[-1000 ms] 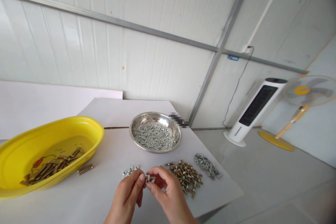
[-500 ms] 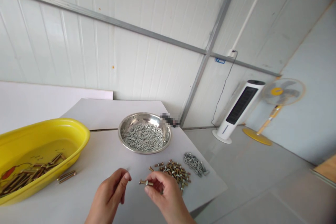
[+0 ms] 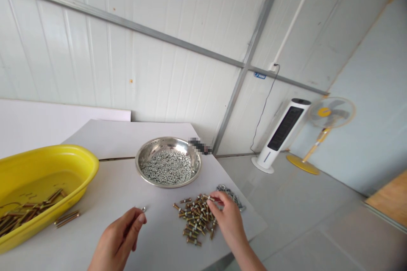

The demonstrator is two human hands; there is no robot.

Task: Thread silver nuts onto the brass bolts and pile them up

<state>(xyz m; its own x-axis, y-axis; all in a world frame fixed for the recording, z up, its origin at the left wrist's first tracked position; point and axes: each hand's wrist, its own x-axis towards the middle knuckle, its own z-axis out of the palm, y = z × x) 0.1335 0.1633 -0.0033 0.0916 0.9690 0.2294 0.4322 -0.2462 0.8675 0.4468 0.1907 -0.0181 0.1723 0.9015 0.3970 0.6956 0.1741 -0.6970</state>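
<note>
My right hand [image 3: 227,214] rests at the edge of a pile of brass bolts with nuts on them [image 3: 195,222], its fingertips against one bolt. Behind it, partly hidden by the fingers, lies a small heap of steel nuts [image 3: 230,197]. My left hand [image 3: 119,237] hovers over the white table [image 3: 127,186] with its fingers curled together. Just beyond those fingertips is a single small steel nut [image 3: 143,208]. I cannot tell whether it touches the hand. A steel bowl [image 3: 168,139] holds many loose nuts [image 3: 165,168].
A yellow plastic tub [image 3: 47,149] with brass bolts [image 3: 32,211] stands at the table's left, and two bolts [image 3: 66,219] lie beside it. The table's right edge drops to a grey floor [image 3: 302,220]. A tower fan [image 3: 281,135] and pedestal fan [image 3: 324,112] stand by the wall.
My right hand no longer shows the bolt it held and has moved right onto the pile. My left hand has drawn apart from it, and the whole view has shifted slightly.
</note>
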